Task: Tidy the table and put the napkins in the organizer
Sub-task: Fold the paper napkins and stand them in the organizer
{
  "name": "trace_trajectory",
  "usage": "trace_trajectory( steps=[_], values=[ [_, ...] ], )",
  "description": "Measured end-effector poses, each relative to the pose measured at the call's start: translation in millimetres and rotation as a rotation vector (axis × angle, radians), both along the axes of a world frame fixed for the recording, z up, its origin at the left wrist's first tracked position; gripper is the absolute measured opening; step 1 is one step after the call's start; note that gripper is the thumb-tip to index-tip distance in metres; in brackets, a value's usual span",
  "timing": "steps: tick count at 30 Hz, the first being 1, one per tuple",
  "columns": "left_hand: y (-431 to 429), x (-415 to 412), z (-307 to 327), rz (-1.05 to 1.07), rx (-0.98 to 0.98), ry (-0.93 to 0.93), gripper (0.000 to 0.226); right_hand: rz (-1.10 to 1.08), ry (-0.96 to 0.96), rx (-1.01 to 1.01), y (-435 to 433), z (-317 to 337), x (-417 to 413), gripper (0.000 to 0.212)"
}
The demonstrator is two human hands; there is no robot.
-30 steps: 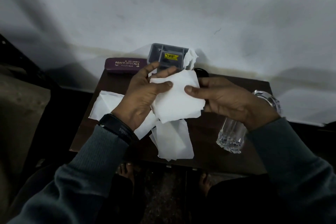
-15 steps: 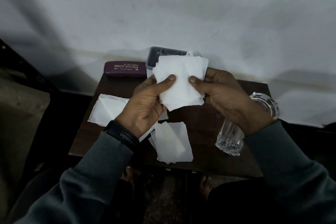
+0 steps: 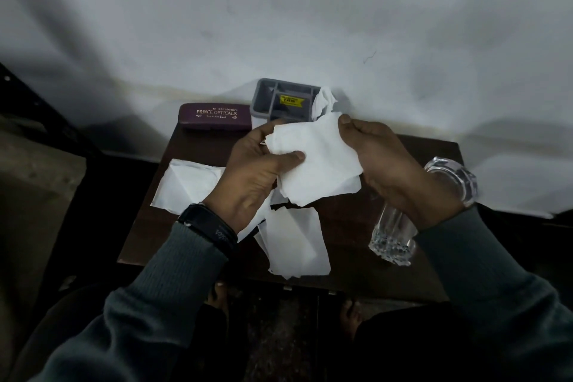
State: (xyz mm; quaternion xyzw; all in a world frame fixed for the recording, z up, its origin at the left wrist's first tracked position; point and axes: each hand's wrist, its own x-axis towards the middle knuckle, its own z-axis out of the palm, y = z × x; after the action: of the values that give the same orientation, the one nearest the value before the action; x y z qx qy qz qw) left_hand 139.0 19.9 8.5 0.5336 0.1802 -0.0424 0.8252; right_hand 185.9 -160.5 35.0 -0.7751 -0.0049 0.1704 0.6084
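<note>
Both hands hold one white napkin [image 3: 322, 161] above the small dark wooden table [image 3: 356, 270]. My left hand [image 3: 254, 177] pinches its left edge with the thumb on top. My right hand [image 3: 384, 164] pinches its upper right corner. Behind the napkin, at the table's back edge, stands the grey plastic organizer [image 3: 266, 96] with a yellow label inside; a crumpled white napkin [image 3: 324, 101] sticks out of its right side. Two more white napkins lie on the table: one at the left [image 3: 189, 186] and one near the front edge [image 3: 297, 242].
A maroon spectacle case [image 3: 215, 116] lies at the table's back left, next to the organizer. A clear drinking glass [image 3: 400, 236] stands on the right side, partly behind my right wrist. A white wall rises right behind the table. Bare feet show below the front edge.
The held napkin has come down and toward me from in front of the organizer, uncovering it. My right hand shifted from the napkin's side to its upper right corner.
</note>
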Motion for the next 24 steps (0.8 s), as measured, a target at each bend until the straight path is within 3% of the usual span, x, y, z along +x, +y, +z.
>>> trace_trajectory(
  steps=[8, 12, 15, 20, 24],
  values=[
    [-2.0, -6.1, 8.5, -0.150, 0.096, 0.033, 0.058, 0.115, 0.011, -0.070, 1.7, 2.0, -4.2, 0.038],
    [2.6, -5.7, 9.3, -0.108, 0.234, -0.002, 0.055, 0.165, 0.070, 0.078, -3.6, 4.3, -5.5, 0.016],
    [10.5, -3.9, 8.6, -0.109, 0.326, -0.055, 0.058, 0.161, 0.117, 0.087, -7.5, 5.7, -5.9, 0.030],
    [17.6, -3.0, 10.6, -0.115, 0.206, -0.028, 0.065, -0.013, 0.074, 0.211, -8.9, 5.9, -2.6, 0.024],
    [19.0, -2.1, 14.3, -0.108, 0.156, -0.096, 0.065, 0.142, 0.150, 0.285, -13.9, 6.4, -2.8, 0.041]
  ],
)
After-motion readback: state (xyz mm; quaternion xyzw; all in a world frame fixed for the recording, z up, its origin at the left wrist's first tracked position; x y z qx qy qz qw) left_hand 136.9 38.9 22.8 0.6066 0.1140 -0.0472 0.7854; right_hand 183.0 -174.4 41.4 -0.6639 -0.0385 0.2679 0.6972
